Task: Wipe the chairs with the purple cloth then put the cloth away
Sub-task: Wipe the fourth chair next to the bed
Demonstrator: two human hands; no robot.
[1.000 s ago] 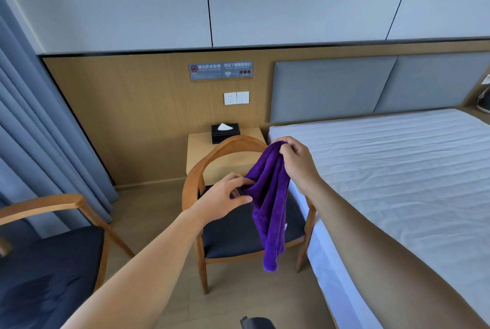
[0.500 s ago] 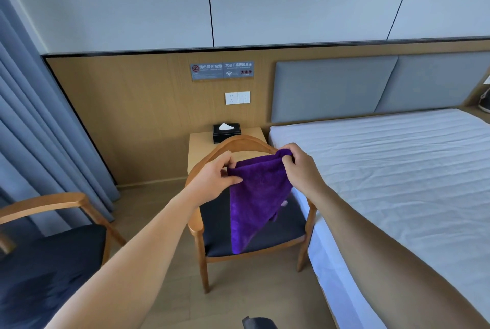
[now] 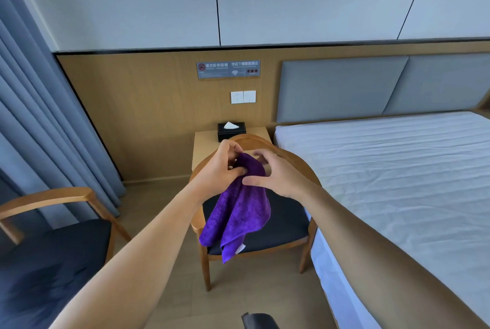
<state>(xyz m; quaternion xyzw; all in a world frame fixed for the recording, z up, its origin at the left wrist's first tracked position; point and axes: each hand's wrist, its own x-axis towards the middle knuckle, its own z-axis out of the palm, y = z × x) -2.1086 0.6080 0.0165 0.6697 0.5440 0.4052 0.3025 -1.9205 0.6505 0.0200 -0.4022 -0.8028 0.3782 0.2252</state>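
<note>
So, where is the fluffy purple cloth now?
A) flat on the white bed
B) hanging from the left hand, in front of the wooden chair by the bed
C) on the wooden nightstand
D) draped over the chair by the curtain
B: the left hand grips the top of the fluffy purple cloth, which hangs in front of the dark-seated wooden chair; the right hand is open beside it.

Purple cloth (image 3: 238,212) below the grip; behind it, 1 tan, navy-cushioned chair (image 3: 287,221); rightward, a white, faintly striped bed (image 3: 384,169).
</note>
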